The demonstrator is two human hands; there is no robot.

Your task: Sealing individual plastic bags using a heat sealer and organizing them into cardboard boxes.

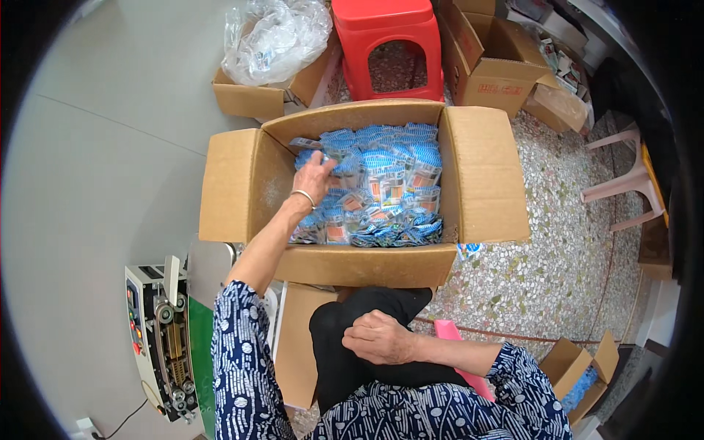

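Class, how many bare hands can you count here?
2: the left hand is at the blue packets inside the large cardboard box; the right hand is over the black trousers.

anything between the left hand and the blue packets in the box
Nothing visible: the left hand is inside the open cardboard box, at the blue plastic packets, and the side flaps are spread outward.
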